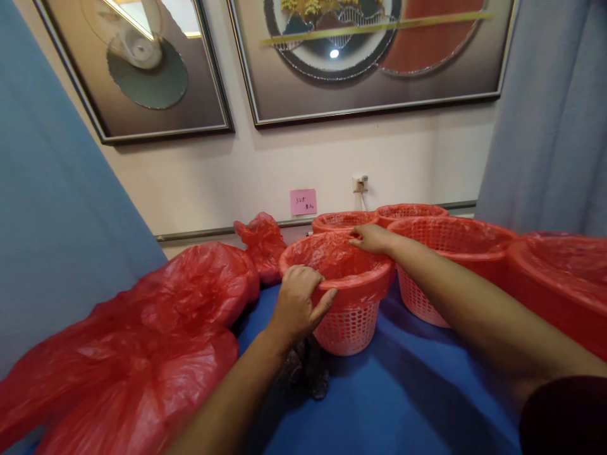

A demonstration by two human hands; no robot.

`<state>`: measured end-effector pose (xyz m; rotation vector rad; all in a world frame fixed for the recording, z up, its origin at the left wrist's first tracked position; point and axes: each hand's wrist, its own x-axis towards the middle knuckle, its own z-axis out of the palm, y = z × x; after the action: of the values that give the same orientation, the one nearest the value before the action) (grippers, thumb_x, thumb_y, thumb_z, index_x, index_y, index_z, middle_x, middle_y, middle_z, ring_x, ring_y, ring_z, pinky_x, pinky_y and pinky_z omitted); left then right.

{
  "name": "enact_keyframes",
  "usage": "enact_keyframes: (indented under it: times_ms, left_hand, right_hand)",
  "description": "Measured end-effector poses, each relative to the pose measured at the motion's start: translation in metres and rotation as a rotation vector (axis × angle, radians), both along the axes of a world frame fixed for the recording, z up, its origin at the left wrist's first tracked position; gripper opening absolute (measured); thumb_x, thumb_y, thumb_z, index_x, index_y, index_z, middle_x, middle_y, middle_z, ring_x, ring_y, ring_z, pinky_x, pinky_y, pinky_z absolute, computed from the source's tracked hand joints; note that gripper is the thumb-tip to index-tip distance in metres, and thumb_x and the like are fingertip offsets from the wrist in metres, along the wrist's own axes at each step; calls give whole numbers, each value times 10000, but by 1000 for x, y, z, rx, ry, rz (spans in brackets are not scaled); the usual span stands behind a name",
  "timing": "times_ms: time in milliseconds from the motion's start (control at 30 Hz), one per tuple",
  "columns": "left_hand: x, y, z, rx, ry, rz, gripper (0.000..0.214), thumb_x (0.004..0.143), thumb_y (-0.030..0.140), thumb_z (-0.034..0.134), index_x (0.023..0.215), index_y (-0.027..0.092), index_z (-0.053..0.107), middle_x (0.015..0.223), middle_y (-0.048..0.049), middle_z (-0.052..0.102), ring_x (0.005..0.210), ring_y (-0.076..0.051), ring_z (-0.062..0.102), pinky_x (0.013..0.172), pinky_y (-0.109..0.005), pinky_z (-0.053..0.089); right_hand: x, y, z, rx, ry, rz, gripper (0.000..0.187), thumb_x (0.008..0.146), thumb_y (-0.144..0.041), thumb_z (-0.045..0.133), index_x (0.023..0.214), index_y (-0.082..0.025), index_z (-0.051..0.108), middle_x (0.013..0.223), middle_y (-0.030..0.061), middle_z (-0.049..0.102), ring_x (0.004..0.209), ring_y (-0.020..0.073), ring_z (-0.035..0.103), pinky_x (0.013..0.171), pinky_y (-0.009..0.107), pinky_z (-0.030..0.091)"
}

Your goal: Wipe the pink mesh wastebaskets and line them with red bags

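Observation:
In front of me a white-and-pink perforated basket [348, 332] stands upright, lined with a red plastic bag [327, 253] whose edge is folded down over the rim. My left hand [298, 302] is closed over the near left part of that rim, fingers inside and thumb outside. Across the opening, my right hand [372, 239] lies on the far right rim with its fingers curled on the red plastic. Its fingertips are partly hidden, but they appear to grip the bag's edge.
Full red plastic bags [156, 341] bulge at the left, and a smaller tied bag [265, 243] sits by the wall. More red-lined baskets [450, 237] stand behind and right. A dark lumpy thing [310, 373] lies on the blue floor [379, 404]. Framed pictures [379, 104] hang above.

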<state>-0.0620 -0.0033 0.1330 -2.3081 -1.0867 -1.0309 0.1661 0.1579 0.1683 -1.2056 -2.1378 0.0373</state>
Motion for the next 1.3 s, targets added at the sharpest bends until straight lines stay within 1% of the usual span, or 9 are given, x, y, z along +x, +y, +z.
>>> enact_keyframes:
  times_ms: [133, 233, 300, 467, 600, 767, 833, 900, 1300]
  left_hand:
    - [-2, 5, -15, 97, -61, -17, 322, 1005, 362, 541, 1254, 165, 588, 1257, -143, 677, 1211, -295, 600, 1075, -503, 441]
    - [-5, 12, -32, 197, -87, 49, 514, 1007, 351, 566, 1480, 185, 451, 1529, -190, 513, 1456, -342, 445, 1191, -566, 342]
    - [-6, 14, -42, 222, -116, 88, 568, 1000, 344, 589, 1523, 205, 415, 1570, -190, 474, 1497, -352, 403, 1211, -580, 324]
    - [-6, 5, -50, 217, -175, 110, 765, 950, 354, 674, 1598, 180, 306, 1620, -234, 394, 1535, -383, 340, 1216, -604, 325]
    - [-3, -6, -34, 259, -152, 107, 820, 924, 365, 709, 1605, 188, 288, 1606, -226, 419, 1506, -384, 383, 1210, -605, 333]
    - [-2, -2, -5, 111, 106, 74, 353, 952, 255, 617, 1299, 203, 579, 1122, -97, 725, 1094, -294, 665, 1064, -526, 464]
    - [-3, 2, 1, 51, 110, 41, 121, 953, 249, 596, 1062, 204, 626, 955, -63, 710, 926, -258, 664, 904, -445, 522]
    - [-2, 5, 4, 41, 68, 29, 80, 962, 287, 590, 945, 211, 608, 879, -48, 687, 844, -240, 643, 809, -405, 512]
    - [18, 27, 1, 42, 29, 52, 93, 949, 297, 597, 949, 204, 603, 902, -62, 677, 888, -262, 612, 855, -417, 477]
  right_hand:
    - [16, -44, -23, 145, 191, -24, 412, 1068, -367, 369, 1250, -181, 687, 1264, 124, 732, 1195, 231, 677, 1053, 403, 515]
    - [16, -79, -68, 410, 509, -44, 464, 1064, -416, 369, 1392, -178, 595, 1469, 162, 592, 1416, 266, 519, 1193, 510, 408]
    - [11, -94, -98, 422, 578, -50, 511, 1068, -414, 351, 1523, -215, 473, 1605, 142, 456, 1523, 264, 389, 1243, 552, 339]
    - [-2, -102, -151, 246, 758, -75, 640, 1054, -453, 397, 1635, -218, 264, 1668, 152, 355, 1550, 271, 344, 1247, 560, 348]
    - [-10, -102, -197, 80, 886, -72, 579, 1029, -445, 431, 1550, -195, 405, 1557, 175, 495, 1442, 274, 489, 1203, 534, 414]
    - [-13, -102, -251, -217, 915, -99, 450, 911, -368, 495, 1307, -188, 614, 1316, 153, 665, 1073, 243, 703, 944, 428, 591]
    - [-11, -100, -258, -275, 906, -108, 418, 867, -329, 504, 1236, -193, 646, 1214, 126, 713, 923, 218, 721, 852, 394, 603]
    - [-9, -98, -258, -294, 903, -118, 382, 841, -311, 511, 1167, -194, 672, 1131, 109, 738, 848, 208, 718, 819, 380, 596]
    - [1, -96, -248, -345, 895, -189, 371, 797, -255, 527, 1123, -175, 686, 914, 75, 740, 733, 213, 698, 764, 360, 572]
